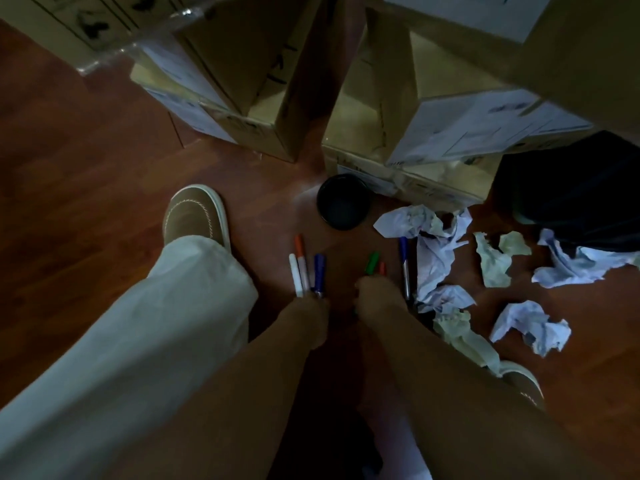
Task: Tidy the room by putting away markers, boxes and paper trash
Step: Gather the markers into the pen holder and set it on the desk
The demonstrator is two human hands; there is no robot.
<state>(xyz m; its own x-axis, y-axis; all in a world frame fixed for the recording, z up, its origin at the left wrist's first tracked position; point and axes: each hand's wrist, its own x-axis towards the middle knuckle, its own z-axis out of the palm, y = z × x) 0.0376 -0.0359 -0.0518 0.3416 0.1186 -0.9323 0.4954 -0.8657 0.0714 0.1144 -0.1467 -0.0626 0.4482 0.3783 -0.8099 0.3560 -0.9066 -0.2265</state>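
Three markers (306,271): our left hand (311,306) grips them, bundled for one trip.
Right hand (370,289): clasps green marker (372,263).
Cup (343,201): at twelve o'clock, likely their destination.

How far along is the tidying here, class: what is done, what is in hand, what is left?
Done: nothing that shows; the black cup looks empty. In hand: the left hand holds three markers, the right hand a green marker and an orange one. Left: the blue pen, the crumpled paper and the boxes.
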